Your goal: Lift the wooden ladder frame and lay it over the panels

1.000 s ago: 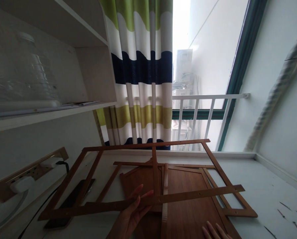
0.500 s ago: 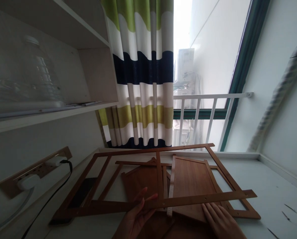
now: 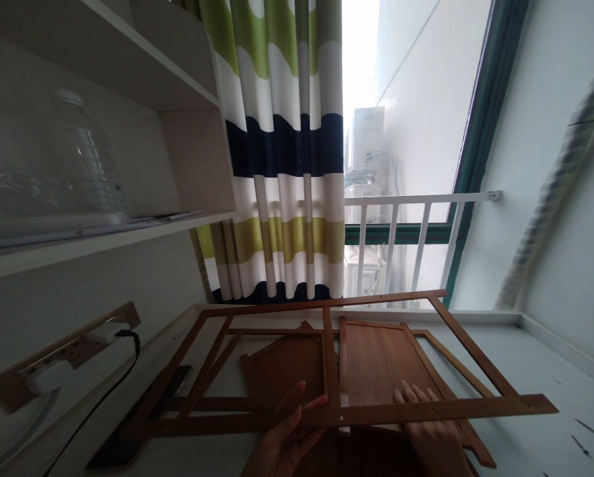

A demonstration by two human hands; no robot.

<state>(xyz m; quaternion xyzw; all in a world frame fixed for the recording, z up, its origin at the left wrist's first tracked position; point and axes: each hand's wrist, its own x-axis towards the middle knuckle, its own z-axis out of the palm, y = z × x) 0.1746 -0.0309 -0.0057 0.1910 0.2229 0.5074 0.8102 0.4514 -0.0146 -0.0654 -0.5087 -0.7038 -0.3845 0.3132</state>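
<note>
Two hands: left hand (image 3: 288, 442) grips frame (image 3: 416, 412), right hand (image 3: 429, 430) flat on panel (image 3: 376, 361).

1. A white tabletop (image 3: 540, 371) spreads out beyond the fingers, with dark scuff marks off to their right.
2. Up and left of the fingers, a pale wooden shelf unit (image 3: 178, 132) holds a clear plastic bottle (image 3: 85, 156).
3. Low to the left of the fingers, a wood-faced socket strip (image 3: 68, 351) on the white wall carries white plugs and a black cable (image 3: 103, 397).
4. Straight ahead of the fingers hangs a striped curtain (image 3: 284, 146) in green, white and navy.
5. Right of the curtain, bright daylight comes through a window (image 3: 421, 112) with a dark green frame and a white railing (image 3: 416, 199).
6. What may be an outdoor air-conditioner unit (image 3: 369, 132) shows hazily through the glass.
</note>
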